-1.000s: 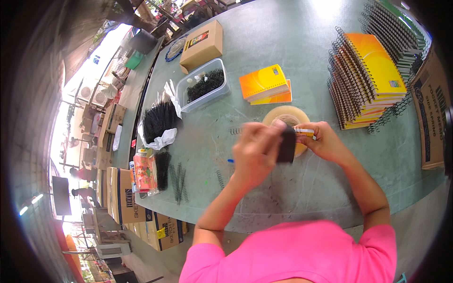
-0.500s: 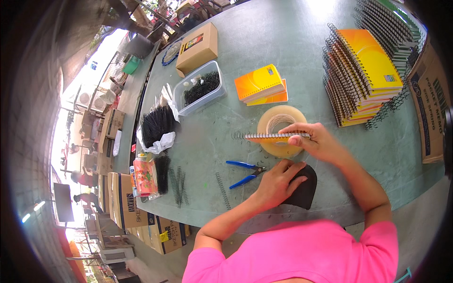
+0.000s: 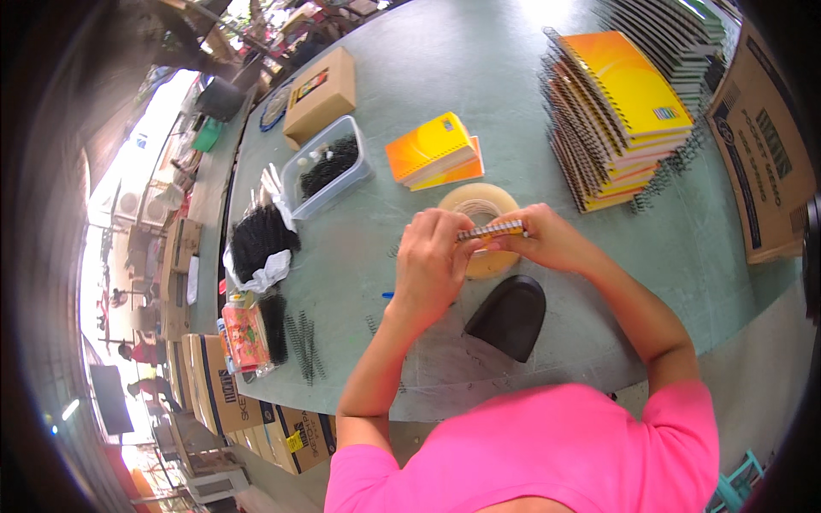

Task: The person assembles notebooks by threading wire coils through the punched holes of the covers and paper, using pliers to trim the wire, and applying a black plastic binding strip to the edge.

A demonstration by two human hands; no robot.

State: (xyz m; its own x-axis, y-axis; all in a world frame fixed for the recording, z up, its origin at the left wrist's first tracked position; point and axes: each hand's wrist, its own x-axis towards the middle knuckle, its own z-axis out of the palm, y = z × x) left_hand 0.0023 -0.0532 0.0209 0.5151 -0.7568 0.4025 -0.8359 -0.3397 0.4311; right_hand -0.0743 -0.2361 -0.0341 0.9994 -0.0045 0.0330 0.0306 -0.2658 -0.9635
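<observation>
A small spiral notebook [image 3: 500, 230] is held edge-on above the table, its coil facing up. My left hand [image 3: 430, 263] pinches its left end. At the other end, my right hand [image 3: 546, 238] grips it between thumb and fingers. Beneath both hands lies a wide roll of clear tape [image 3: 505, 199], partly covered by them. A black, round-ended flat piece [image 3: 510, 318] rests nearer to me. Only a blue handle tip of the pliers [image 3: 388, 296] shows beside my left wrist; the rest is hidden. Beyond the tape are small yellow-orange notebooks [image 3: 432, 148], stacked.
Coil-bound notebooks stand in a tall stack [image 3: 629, 103] at the right, beside a cardboard carton [image 3: 757, 154]. To the left are a clear plastic bin [image 3: 351, 178] of black coils, a white bag [image 3: 272, 272] of coils, loose coils [image 3: 304, 346] and a brown box [image 3: 329, 94].
My left hand has left the black piece and moved up to the notebook's left end. Both hands now hold the notebook. The pliers have become mostly hidden, and the view has shifted slightly.
</observation>
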